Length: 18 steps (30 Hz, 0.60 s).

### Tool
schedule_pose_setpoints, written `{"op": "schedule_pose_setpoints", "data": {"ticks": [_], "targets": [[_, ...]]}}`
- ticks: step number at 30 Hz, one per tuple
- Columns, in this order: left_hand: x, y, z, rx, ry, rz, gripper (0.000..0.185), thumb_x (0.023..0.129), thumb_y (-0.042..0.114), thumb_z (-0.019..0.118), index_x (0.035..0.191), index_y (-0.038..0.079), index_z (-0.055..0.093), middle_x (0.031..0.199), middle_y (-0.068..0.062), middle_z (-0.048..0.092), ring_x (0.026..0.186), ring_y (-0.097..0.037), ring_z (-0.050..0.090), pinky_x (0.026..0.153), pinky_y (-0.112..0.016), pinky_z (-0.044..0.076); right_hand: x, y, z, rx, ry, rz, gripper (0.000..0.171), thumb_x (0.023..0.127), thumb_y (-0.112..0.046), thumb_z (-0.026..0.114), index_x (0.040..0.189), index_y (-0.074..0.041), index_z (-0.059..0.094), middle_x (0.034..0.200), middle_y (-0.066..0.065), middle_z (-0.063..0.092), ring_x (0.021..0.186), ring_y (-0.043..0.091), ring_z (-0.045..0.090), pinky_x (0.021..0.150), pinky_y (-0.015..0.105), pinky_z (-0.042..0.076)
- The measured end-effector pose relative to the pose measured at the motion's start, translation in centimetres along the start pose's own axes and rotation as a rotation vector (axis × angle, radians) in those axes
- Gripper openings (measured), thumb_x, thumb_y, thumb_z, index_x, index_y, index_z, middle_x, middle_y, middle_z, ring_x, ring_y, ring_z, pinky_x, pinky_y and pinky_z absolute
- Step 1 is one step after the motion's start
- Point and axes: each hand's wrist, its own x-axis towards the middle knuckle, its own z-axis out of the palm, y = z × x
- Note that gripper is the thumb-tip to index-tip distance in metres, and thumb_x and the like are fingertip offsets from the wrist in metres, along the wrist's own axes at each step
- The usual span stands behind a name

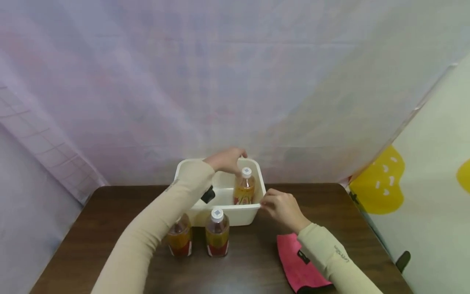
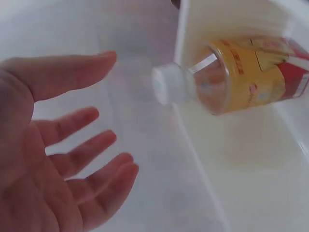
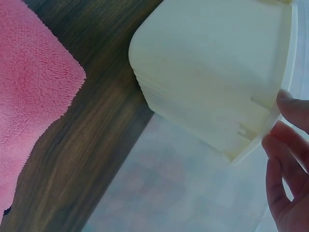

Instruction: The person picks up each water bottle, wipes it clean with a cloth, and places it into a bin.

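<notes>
A bottle (image 1: 245, 190) with a white cap and a yellow and red label stands inside the right end of a white plastic bin (image 1: 238, 216). My left hand (image 1: 227, 160) hovers over the bin beside the bottle's cap. In the left wrist view its fingers (image 2: 96, 145) are spread and loosely bent, apart from the bottle, with nothing in them. My right hand (image 1: 282, 206) pinches the bin's rim at the front right corner, thumb and fingertips on the edge (image 3: 277, 111).
Two similar bottles, one capped (image 1: 218, 234) and one partly behind my left sleeve (image 1: 180, 239), stand in front of the bin. A pink cloth (image 1: 301, 265) lies under my right forearm on the dark wooden table (image 1: 249, 265). A draped sheet (image 1: 220, 81) hangs behind.
</notes>
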Motion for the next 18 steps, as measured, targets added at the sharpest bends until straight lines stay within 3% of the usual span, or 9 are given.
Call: {"op": "schedule_pose_setpoints", "data": {"ticks": [6, 10, 13, 18], "targets": [[-4.4, 2.1, -1.1, 0.117, 0.109, 0.059, 0.067, 0.069, 0.022, 0.075, 0.127, 0.003, 0.046, 0.126, -0.014, 0.048, 0.114, -0.028, 0.046, 0.095, -0.039, 0.04, 0.0, 0.4, 0.0, 0.001, 0.006, -0.007, 0.013, 0.064, -0.012, 0.08, 0.073, -0.013, 0.071, 0.075, -0.006, 0.061, 0.06, 0.008, 0.058, 0.053, 0.028, 0.048], [-7.7, 2.9, -1.7, 0.111, 0.196, 0.08, 0.07, 0.072, 0.025, 0.075, 0.131, 0.005, 0.044, 0.133, -0.013, 0.043, 0.122, -0.028, 0.04, 0.1, -0.042, 0.035, 0.1, 0.4, -0.1, 0.005, 0.006, -0.004, 0.013, 0.064, -0.011, 0.08, 0.073, -0.012, 0.071, 0.074, -0.005, 0.061, 0.06, 0.008, 0.058, 0.053, 0.028, 0.048], [-10.2, 2.8, -1.5, 0.095, 0.262, 0.09, 0.07, 0.072, 0.025, 0.075, 0.13, 0.005, 0.044, 0.132, -0.012, 0.043, 0.121, -0.027, 0.041, 0.1, -0.04, 0.036, 0.1, 0.5, -0.2, 0.003, 0.005, -0.006, 0.013, 0.063, -0.011, 0.08, 0.073, -0.013, 0.071, 0.075, -0.005, 0.062, 0.061, 0.009, 0.059, 0.053, 0.029, 0.048], [-13.4, 1.5, 0.4, 0.049, 0.291, 0.05, 0.068, 0.073, 0.026, 0.075, 0.129, 0.004, 0.044, 0.129, -0.014, 0.044, 0.118, -0.028, 0.044, 0.096, -0.041, 0.039, 0.1, 0.7, -0.5, -0.001, 0.007, 0.005, 0.013, 0.063, -0.01, 0.08, 0.072, -0.013, 0.071, 0.075, -0.005, 0.063, 0.062, 0.01, 0.06, 0.053, 0.029, 0.048]]}}
